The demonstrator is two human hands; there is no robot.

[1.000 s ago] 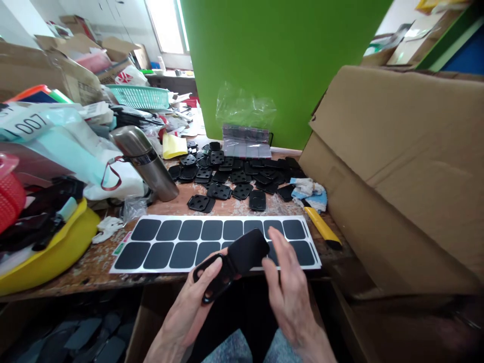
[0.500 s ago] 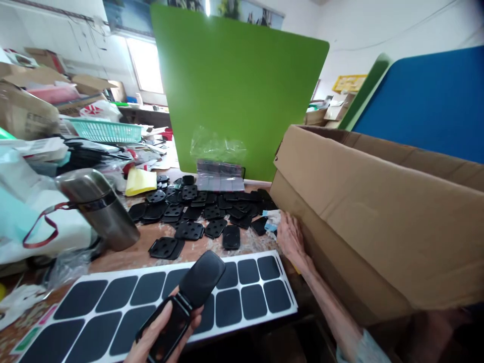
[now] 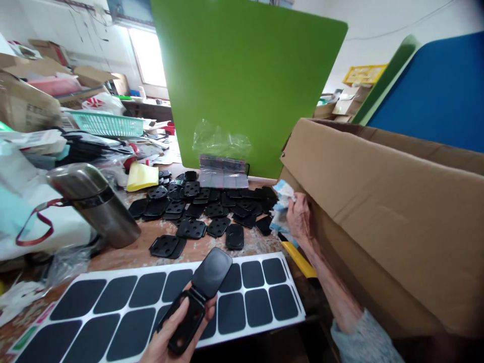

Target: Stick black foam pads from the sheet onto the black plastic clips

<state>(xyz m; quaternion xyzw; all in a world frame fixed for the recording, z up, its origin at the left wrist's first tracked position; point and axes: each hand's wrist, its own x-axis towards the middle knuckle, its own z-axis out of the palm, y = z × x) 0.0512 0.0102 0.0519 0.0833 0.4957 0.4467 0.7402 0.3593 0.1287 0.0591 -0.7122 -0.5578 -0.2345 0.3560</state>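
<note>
1. A black folding case (image 3: 212, 272) is held, folded out, in the left hand (image 3: 168, 333), above a sheet of black squares (image 3: 278, 302).
2. Its near half is gripped, with the thumb laid on top and the fingers curled round the side; its far half is tipped forward, past the fingers.
3. The right arm is stretched forward along a big cardboard box (image 3: 378, 201).
4. A blue and white cloth (image 3: 280, 204) is pinched by the right hand (image 3: 301, 219).
5. Black plates (image 3: 215, 209) are heaped on the tabletop (image 3: 140, 252), left of the cloth.
</note>
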